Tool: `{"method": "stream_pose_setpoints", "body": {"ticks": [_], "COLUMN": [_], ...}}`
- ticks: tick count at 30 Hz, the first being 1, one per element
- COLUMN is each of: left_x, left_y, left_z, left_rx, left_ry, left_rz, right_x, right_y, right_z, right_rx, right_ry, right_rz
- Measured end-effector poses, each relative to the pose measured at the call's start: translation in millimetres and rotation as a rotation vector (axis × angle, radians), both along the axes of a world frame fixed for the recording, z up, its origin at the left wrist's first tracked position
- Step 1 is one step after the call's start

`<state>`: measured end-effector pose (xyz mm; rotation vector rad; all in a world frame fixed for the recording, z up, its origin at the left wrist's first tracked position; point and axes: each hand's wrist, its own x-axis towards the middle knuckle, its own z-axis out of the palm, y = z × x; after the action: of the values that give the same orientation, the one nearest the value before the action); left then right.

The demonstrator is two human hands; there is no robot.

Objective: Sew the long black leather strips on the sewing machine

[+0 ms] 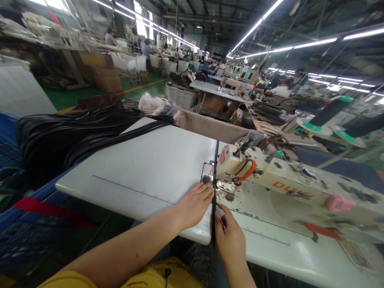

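Lying flat, the left hand (199, 202) presses beside the black strip (214, 202) at lower centre; the right hand (229, 232) pinches it. Seemingly midway: part extends past the sewing machine's (267, 182) foot, part remains nearer; a dark bundle (60, 136) waits at left.

Orange capitals along the arm of the sewing machine (327, 185) seem to read "DUKI", the ending blurred. The red label (222, 157) on the machine's head end is too small to read, as are any figures on the ruler scale (132, 186) left of it.
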<state>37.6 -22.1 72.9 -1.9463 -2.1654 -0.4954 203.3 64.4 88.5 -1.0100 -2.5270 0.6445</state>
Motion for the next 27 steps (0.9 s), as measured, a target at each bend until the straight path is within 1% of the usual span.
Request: {"method": "stream_pose_setpoints", "body": {"ticks": [11, 18, 27], "left_x": [-0.5, -1.1, -3.0], "left_y": [-0.2, -0.2, 0.1], "left_z": [-1.4, -3.9, -5.7], "left_rx": [0.018, 0.046, 0.017], "left_ry": [-0.021, -0.036, -0.042], "left_rz": [-0.006, -0.014, -0.024], "right_x": [1.5, 3.7, 7.4], "right_y": [0.6, 2.4, 2.7], "right_z": [-2.5, -5.6, -9.4], "right_rx": [-0.007, 0.006, 0.064], "right_ry": [0.046, 0.051, 0.079], "right_rz": [0.002, 0.055, 0.085]}}
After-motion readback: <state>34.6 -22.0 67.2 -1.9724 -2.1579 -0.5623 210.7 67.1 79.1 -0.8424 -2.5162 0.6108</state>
